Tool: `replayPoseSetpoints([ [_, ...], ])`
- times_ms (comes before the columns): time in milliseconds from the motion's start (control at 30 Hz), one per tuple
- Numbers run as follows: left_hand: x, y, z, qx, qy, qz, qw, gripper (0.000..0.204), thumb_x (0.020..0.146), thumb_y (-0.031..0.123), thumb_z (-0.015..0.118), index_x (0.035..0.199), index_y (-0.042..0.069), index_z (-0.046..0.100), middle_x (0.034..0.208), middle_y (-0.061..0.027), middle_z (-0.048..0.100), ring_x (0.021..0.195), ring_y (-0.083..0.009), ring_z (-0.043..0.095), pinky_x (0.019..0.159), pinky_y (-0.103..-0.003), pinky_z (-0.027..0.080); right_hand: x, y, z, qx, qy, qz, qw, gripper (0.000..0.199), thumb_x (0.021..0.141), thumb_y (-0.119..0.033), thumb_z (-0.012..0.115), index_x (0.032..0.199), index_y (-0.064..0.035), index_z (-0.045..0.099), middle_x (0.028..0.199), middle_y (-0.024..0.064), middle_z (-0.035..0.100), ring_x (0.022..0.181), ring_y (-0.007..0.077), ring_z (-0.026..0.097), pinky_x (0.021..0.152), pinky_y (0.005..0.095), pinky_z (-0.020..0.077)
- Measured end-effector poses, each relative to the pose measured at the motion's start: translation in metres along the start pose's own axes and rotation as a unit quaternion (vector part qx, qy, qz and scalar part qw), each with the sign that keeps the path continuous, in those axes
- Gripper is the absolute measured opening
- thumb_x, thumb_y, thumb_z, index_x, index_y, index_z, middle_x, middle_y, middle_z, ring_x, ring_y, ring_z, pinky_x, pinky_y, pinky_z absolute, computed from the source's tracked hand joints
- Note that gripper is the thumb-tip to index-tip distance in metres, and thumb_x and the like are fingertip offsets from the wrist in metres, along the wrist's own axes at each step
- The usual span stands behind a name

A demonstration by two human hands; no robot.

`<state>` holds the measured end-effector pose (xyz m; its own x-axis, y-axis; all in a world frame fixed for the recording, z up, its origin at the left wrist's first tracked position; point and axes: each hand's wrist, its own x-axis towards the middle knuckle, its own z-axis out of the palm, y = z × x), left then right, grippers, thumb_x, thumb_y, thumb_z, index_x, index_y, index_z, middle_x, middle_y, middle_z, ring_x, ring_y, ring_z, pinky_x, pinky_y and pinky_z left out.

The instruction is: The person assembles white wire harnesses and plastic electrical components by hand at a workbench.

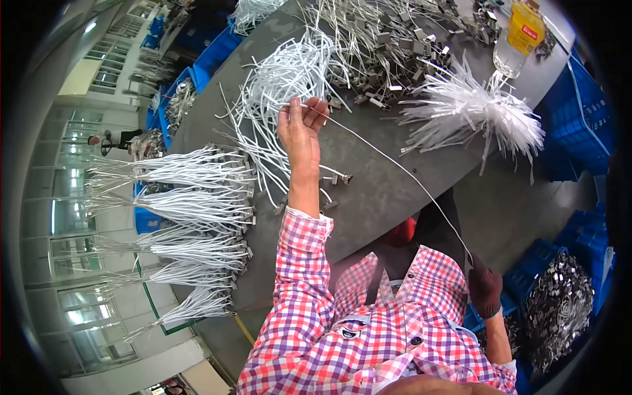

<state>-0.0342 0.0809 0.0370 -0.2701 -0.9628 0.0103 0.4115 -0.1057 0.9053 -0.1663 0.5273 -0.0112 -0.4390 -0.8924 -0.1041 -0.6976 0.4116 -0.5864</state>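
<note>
A thin white wire (408,172) runs in a long slack curve from one of my hands to the other. My left hand (303,128), bare, pinches its upper end between thumb and fingers over the table. Low at my right side, my right hand (485,289) wears a dark red glove and is closed round the other end. Just beyond my left fingers lies a tangled pile of white sleeved wires (286,72). A few of these wires trail beside my left wrist, some with small metal pieces at their tips.
Bundles of white wires (197,204) lie in a row along the left. Wires with metal clips (395,52) are heaped at the back. A sheaf of clear plastic strips (484,118) and a bottle (517,43) stand right. Blue crates (579,112) and metal pieces (559,309) are at far right.
</note>
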Motion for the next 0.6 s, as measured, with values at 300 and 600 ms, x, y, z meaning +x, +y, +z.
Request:
replayPoseSetpoints([
  [300,-0.043,-0.007,0.007,0.064,-0.189,-0.207,0.958,0.013,0.089,0.017,0.061,0.095,0.005,0.061,0.089,-0.0069,0.066,0.081,-0.0203,0.067,0.071,-0.033,0.056,0.021,-0.020,-0.009,0.006,-0.028,-0.053,0.998,0.039,0.076,-0.003,0.061,0.114,-0.0122,0.059,0.082,0.0160,0.063,0.070,0.0375,0.061,0.057,0.0416,0.0480],
  [600,-0.174,-0.043,0.046,0.083,-0.227,-0.350,0.905,0.020,0.089,0.018,0.062,0.099,0.002,0.061,0.072,-0.0017,0.058,0.064,-0.0101,0.058,0.063,-0.024,0.050,0.097,-0.065,-0.024,0.243,-0.004,-0.066,0.968,0.045,0.091,-0.020,0.055,0.131,-0.0044,0.044,0.089,0.0164,0.064,0.063,0.0271,0.062,0.060,0.0327,0.0472],
])
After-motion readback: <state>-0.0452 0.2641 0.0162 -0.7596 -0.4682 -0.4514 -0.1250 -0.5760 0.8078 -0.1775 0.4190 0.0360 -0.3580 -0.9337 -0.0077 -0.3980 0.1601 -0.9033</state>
